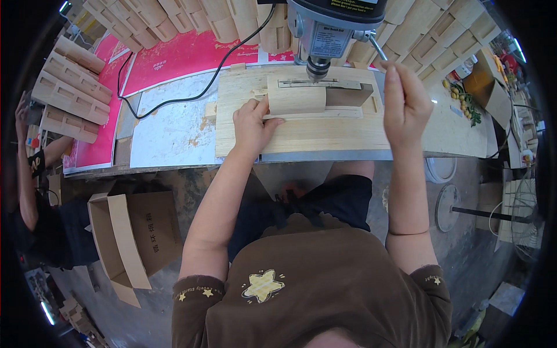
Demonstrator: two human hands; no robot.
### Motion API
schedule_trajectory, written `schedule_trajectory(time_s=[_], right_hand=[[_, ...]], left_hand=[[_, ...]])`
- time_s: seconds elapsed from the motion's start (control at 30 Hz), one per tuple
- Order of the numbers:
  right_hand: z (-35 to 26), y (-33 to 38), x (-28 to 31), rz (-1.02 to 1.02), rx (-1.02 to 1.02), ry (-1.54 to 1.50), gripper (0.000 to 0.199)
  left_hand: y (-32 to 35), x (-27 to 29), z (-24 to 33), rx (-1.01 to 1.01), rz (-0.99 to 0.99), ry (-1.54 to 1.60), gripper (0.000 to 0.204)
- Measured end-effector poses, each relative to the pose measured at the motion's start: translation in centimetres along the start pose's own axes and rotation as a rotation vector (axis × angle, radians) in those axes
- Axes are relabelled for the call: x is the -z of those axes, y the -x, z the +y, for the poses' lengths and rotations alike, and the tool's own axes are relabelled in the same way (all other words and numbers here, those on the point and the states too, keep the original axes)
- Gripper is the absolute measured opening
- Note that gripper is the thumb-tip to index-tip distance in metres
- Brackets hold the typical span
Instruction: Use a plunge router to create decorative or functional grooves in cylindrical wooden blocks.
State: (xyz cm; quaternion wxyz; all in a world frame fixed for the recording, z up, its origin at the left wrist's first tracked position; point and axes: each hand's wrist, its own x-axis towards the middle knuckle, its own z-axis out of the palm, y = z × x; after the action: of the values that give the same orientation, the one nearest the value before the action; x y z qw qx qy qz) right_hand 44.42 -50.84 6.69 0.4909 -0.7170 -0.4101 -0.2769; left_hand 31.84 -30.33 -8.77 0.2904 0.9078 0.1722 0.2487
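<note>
A pale, rounded wooden piece point(296, 100) lies in a wooden jig on a flat wooden board point(325, 133). My left hand point(253, 123) grips its left end, the thumb stretched along the near side. Above the piece hangs the head of a bench drill point(328, 40), its metal chuck point(317, 68) close over the slotted strip point(301, 84) at the piece's far side. I cannot make out whether the bit touches the wood. My right hand point(408, 103), raised at the right, is closed round the end of the drill's metal lever point(378, 46).
Rows of carved wooden pieces point(156, 20) stand along the back, with more stacked point(72, 95) at the left. A black cable point(217, 69) crosses the bench. An open cardboard box point(136, 235) sits on the floor near another person point(43, 203). A white bucket point(440, 170) stands below the bench.
</note>
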Motion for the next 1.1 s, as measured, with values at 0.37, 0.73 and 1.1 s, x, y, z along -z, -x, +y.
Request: schedule_trajectory(time_s=[0.37, 0.73, 1.1], right_hand=[[5.0, 4.3, -3.8, 0.063, 0.159, 0.07, 0.013], [4.6, -15.1, -2.5, -0.047, -0.037, 0.24, 0.032], [0.3, -4.5, 1.3, -0.128, -0.041, 0.034, 0.023]], left_hand=[[0.0, -0.2, 0.0, -0.01, 0.012, 0.001, 0.057], [-0.9, -2.7, 2.7, -0.139, 0.07, -0.093, 0.045], [-0.6, -2.3, 1.9, -0.09, -0.003, -0.083, 0.057]])
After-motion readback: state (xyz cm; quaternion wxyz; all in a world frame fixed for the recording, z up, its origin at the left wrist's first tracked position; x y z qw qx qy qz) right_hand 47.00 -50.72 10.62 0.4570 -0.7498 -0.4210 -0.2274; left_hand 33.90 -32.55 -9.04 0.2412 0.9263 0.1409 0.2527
